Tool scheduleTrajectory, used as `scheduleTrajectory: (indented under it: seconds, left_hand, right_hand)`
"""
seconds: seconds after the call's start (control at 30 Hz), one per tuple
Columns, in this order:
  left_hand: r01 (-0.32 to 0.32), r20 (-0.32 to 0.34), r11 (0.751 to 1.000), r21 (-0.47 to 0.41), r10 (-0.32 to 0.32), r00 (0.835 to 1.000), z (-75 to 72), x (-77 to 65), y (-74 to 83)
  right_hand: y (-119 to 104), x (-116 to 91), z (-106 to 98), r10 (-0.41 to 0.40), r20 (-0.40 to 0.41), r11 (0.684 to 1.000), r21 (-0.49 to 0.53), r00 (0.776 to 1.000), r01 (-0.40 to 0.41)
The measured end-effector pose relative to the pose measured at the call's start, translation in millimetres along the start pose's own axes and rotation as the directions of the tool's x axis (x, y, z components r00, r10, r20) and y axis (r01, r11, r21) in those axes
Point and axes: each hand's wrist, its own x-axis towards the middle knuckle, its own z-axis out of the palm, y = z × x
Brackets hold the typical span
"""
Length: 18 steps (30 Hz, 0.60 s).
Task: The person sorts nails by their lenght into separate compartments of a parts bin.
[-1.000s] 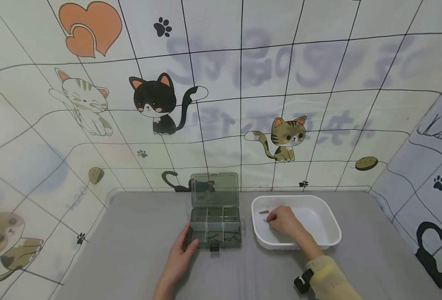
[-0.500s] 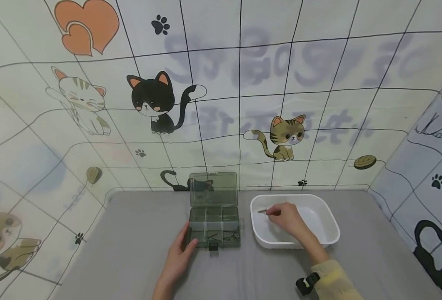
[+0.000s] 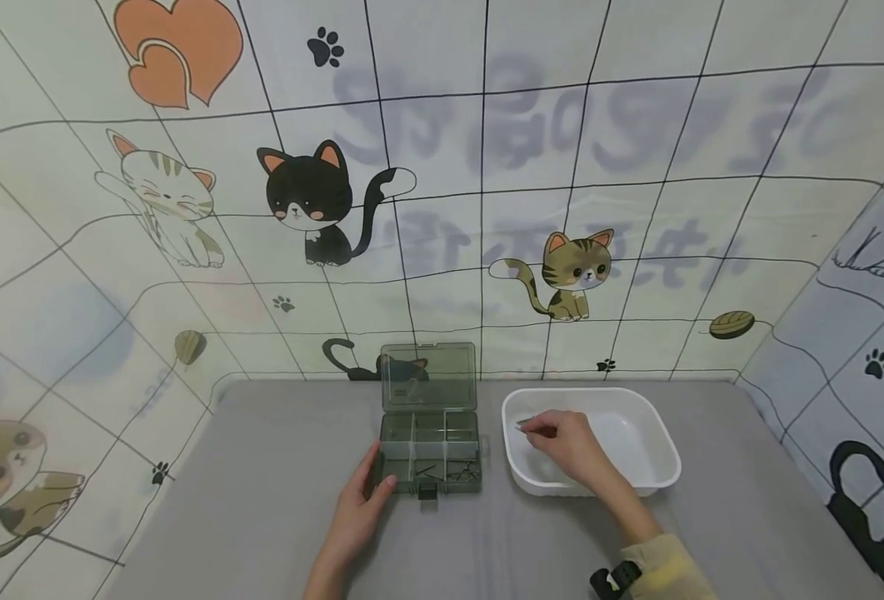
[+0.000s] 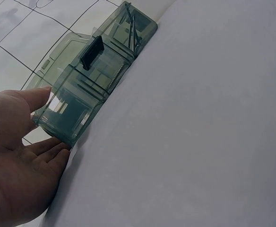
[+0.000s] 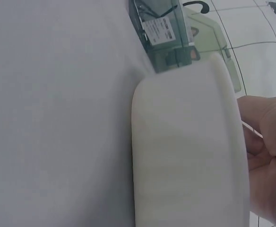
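Note:
A green see-through compartment box [image 3: 428, 450] stands on the table with its lid [image 3: 428, 377] raised. My left hand [image 3: 355, 504] grips its left side, thumb at the front corner and fingers along the side, as the left wrist view also shows. Thin dark screw-like pieces [image 3: 462, 472] lie in its front compartments. To the right, my right hand [image 3: 571, 446] reaches into a white tray [image 3: 640, 482], thumb and fingertips pinched together at a small, thin screw [image 3: 521, 423]. In the right wrist view the tray wall hides those fingertips.
A grey cloth-covered table [image 3: 262, 467] lies under both containers, with a narrow gap between box and tray. Behind it hangs a cat-patterned curtain [image 3: 442, 208]. A black device [image 3: 614, 579] is strapped at the right wrist.
My right hand has shifted slightly left and back inside the tray, to where the small screw lay apart earlier. My left hand stays on the box.

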Motion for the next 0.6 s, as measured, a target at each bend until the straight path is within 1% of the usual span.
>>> scheduleTrajectory:
  seconds: [0.17,0.33,0.4,0.6]
  left_hand:
    - [-0.010,-0.002,1.000,-0.011,0.010,1.000,-0.2,0.4,-0.4]
    - [-0.004,-0.005,1.000,-0.004,0.004,1.000,0.8,1.0,0.2]
    - [-0.016,-0.010,1.000,0.007,0.016,1.000,1.3,1.2,-0.2]
    - [-0.015,-0.015,1.000,0.000,0.015,1.000,1.9,0.4,0.4]
  right_hand:
    - [-8.3,0.5,3.2,-0.052,-0.006,0.999,0.013,0.999,0.052]
    - [-17.1,2.4,10.2,-0.074,0.013,0.997,0.011,0.997,0.074]
    - [-21.3,2.6,13.5,-0.077,0.019,0.997,0.012,0.997,0.077]
    - [-31.6,3.6,23.3,-0.114,0.008,0.993,0.017,0.993,0.114]
